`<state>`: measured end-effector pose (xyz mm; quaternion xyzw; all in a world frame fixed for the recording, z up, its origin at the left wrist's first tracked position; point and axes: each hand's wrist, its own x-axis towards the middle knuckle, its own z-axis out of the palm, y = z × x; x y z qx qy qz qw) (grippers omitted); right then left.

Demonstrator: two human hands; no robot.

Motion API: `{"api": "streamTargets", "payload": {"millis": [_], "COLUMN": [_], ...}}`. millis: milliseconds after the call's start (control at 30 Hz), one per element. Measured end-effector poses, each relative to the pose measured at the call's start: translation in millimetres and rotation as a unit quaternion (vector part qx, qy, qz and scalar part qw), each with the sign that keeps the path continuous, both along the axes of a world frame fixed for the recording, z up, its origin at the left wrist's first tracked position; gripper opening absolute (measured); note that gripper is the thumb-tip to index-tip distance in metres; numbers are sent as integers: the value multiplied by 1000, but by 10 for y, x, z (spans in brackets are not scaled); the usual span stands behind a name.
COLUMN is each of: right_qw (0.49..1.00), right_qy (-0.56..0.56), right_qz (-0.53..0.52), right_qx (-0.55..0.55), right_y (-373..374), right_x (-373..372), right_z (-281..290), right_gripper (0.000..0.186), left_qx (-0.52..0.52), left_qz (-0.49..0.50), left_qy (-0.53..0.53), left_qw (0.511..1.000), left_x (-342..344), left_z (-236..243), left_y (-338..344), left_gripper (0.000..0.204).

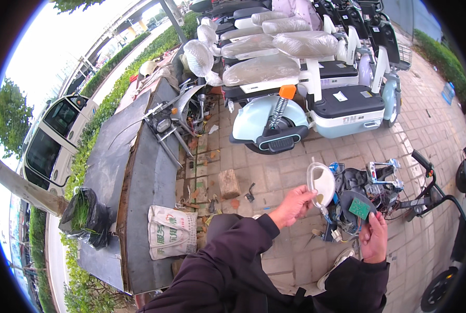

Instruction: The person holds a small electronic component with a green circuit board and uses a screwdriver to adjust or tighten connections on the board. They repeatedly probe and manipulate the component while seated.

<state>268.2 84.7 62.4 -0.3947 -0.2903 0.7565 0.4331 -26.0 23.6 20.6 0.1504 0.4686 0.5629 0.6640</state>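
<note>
Between the thumb and fingers of my left hand (294, 206) is the edge of a clear, rounded plastic cover (322, 183), held upright. My right hand (374, 239) pinches the lower right edge of a dark rounded housing (347, 201). A green circuit board (359, 208) lies against that housing, close to my right fingertips. Below and behind the two pieces are loose wires and a white connector (338, 236). Just beyond my hands sits a black dismantled vehicle part with a metal bracket (384, 173) and tangled cables; where the cables join the housing is hidden.
Parked electric scooters (347, 107) with plastic-wrapped seats stand ahead. A black handlebar (426, 164) reaches in at the right. At the left is a grey metal-topped bench (105, 156), with a cloth bag (173, 232) beside it. A wooden block (229, 183) rests on the brick paving.
</note>
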Motion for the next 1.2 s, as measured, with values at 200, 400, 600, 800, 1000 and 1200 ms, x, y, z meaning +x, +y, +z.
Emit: {"api": "streamTargets", "payload": {"millis": [200,400,600,800,1000,1200], "right_qw": [1000,1000,1000,1000,1000,1000], "right_qy": [-3,14,7,15,1,-12], "right_qz": [-14,2,-5,-3,10,10], "right_qx": [-11,-11,10,18,15,19], "right_y": [-50,-78,-2,43,40,27], "right_x": [-35,-26,125,129,123,133], "right_z": [50,133,53,48,13,32], "right_gripper": [6,2,5,9,9,9], "left_qx": [21,17,48,53,62,76], "left_qz": [-33,-12,-31,-56,-63,-52], "left_qy": [-7,136,171,149,164,171], "left_qw": [999,990,984,986,983,981], "left_x": [61,109,109,84,75,81], "left_z": [153,144,56,215,156,139], "left_y": [8,-64,-80,-102,-94,-107], "left_gripper": [18,16,13,16,17,20]}}
